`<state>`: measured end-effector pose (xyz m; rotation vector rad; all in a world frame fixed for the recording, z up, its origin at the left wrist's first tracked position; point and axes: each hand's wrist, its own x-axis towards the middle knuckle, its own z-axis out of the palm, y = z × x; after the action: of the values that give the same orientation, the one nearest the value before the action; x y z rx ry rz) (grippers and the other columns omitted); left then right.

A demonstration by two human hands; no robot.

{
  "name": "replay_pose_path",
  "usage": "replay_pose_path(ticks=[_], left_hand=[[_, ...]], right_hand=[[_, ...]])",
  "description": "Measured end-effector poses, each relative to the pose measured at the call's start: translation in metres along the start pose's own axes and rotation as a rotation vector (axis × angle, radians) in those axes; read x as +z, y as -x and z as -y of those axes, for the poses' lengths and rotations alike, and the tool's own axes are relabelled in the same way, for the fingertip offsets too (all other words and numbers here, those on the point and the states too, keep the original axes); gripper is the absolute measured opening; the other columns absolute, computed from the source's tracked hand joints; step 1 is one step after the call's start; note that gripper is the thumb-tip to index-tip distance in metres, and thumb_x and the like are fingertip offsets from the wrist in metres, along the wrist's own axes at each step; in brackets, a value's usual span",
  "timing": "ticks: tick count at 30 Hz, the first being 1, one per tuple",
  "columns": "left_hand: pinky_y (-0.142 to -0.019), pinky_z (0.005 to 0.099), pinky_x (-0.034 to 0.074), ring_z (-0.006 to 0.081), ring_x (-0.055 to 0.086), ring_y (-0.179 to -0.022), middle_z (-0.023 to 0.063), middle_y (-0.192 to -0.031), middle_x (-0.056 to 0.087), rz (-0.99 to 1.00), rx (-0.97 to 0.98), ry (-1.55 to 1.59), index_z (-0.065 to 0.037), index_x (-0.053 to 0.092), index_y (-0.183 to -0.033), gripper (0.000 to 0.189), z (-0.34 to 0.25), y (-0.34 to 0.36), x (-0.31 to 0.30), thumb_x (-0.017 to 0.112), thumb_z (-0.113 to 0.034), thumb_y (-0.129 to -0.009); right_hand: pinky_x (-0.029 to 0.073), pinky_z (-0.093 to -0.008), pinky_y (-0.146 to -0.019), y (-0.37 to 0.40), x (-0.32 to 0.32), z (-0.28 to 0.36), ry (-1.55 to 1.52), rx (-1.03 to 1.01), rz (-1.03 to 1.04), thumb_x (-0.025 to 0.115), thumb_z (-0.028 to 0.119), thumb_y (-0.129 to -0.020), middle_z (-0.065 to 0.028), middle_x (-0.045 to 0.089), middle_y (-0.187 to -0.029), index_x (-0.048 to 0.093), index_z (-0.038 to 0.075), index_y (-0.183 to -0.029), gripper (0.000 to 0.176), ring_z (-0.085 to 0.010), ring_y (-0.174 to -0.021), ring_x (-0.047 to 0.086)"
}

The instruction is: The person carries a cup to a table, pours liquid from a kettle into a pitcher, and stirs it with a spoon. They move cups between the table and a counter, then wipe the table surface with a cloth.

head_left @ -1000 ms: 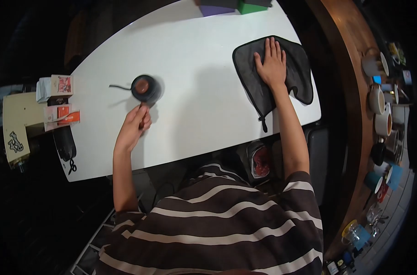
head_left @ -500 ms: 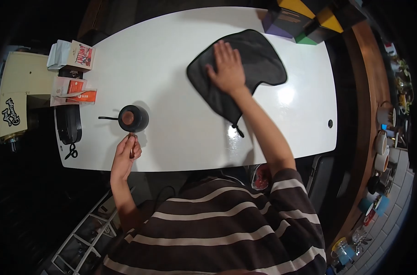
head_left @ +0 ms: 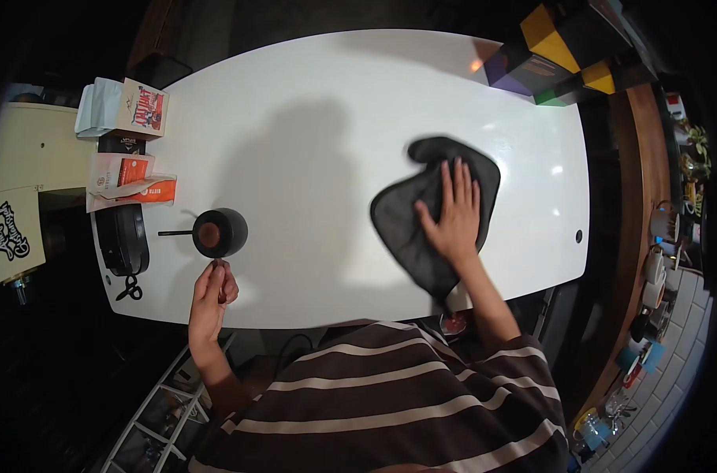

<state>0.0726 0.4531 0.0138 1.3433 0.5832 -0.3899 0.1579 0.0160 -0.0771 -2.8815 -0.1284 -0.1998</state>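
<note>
My right hand [head_left: 455,225] lies flat on a black drawstring pouch [head_left: 405,213], its fingers stretched out. The pouch is rumpled and slightly blurred, its far edge curled and its narrow end pointing toward me near the table's front edge. On the left, my left hand [head_left: 214,290] is closed around a slim brown handle. Just beyond that hand stands a round black pot [head_left: 234,232] with a brown circle on top and a thin black bar sticking out to its left. Whether the handle joins the pot is hard to see.
Everything rests on a white table [head_left: 311,71]. Along its left side are paper coffee bags [head_left: 141,109], a red-and-white packet [head_left: 147,189], a black case [head_left: 123,240] and a black looped object [head_left: 130,288]. Dark boxes [head_left: 532,67] stand at the far right.
My right hand has moved right and toward me with the pouch beneath it, and the pouch has bunched and turned. My left hand keeps its hold beside the pot. The view has shifted slightly.
</note>
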Motion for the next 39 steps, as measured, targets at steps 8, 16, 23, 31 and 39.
replay_pose_path(ticks=[8, 16, 23, 31, 39], left_hand=[[-0.061, 0.0259, 0.033, 0.0086, 0.039, -0.066, -0.0007, -0.08, 0.046, 0.015, -0.006, 0.043, -0.002, 0.056, -0.107, 0.018, 0.021, 0.005, -0.019, 0.048, -0.018, -0.109], [-0.062, 0.0266, 0.033, 0.009, 0.04, -0.067, -0.001, -0.076, 0.045, -0.081, -0.014, 0.073, -0.001, 0.056, -0.11, 0.019, 0.034, 0.036, -0.032, 0.048, -0.018, -0.109], [-0.062, 0.0265, 0.033, 0.0086, 0.039, -0.067, -0.0011, -0.076, 0.044, -0.081, 0.049, 0.122, -0.002, 0.056, -0.11, 0.019, 0.042, 0.06, -0.033, 0.047, -0.019, -0.109], [-0.06, 0.0254, 0.031, 0.0073, 0.036, -0.065, -0.0016, -0.076, 0.042, -0.103, 0.077, 0.11, -0.002, 0.054, -0.105, 0.02, 0.042, 0.077, -0.02, 0.048, -0.021, -0.109], [-0.061, 0.0254, 0.032, 0.0076, 0.038, -0.066, -0.0013, -0.076, 0.042, -0.106, 0.072, 0.14, -0.001, 0.055, -0.108, 0.02, 0.04, 0.078, -0.013, 0.048, -0.019, -0.109]], right_hand=[[0.024, -0.0483, -0.122, -0.183, 0.065, -0.042, 0.131, -0.008, -0.271, 0.049, 0.058, -0.096, -0.0179, 0.036, -0.16, 0.037, 0.005, -0.155, 0.08, -0.0314, -0.15, 0.031], [0.019, -0.0495, -0.124, -0.293, 0.122, 0.03, 0.107, -0.124, -0.251, 0.042, 0.065, -0.095, -0.0144, 0.03, -0.164, 0.034, 0.007, -0.157, 0.085, -0.0285, -0.153, 0.026], [0.014, -0.051, -0.125, -0.283, 0.154, 0.184, -0.013, -0.368, -0.145, 0.041, 0.064, -0.094, -0.0148, 0.028, -0.165, 0.034, 0.006, -0.156, 0.086, -0.0283, -0.154, 0.021], [0.014, -0.0507, -0.125, -0.159, 0.159, 0.291, -0.188, -0.786, -0.031, 0.043, 0.059, -0.094, -0.0136, 0.033, -0.163, 0.039, 0.009, -0.155, 0.079, -0.0284, -0.152, 0.025], [0.018, -0.0521, -0.124, -0.012, 0.069, 0.197, -0.405, -0.91, 0.242, 0.052, 0.046, -0.095, -0.0164, 0.032, -0.162, 0.039, 0.007, -0.154, 0.072, -0.0305, -0.151, 0.028]])
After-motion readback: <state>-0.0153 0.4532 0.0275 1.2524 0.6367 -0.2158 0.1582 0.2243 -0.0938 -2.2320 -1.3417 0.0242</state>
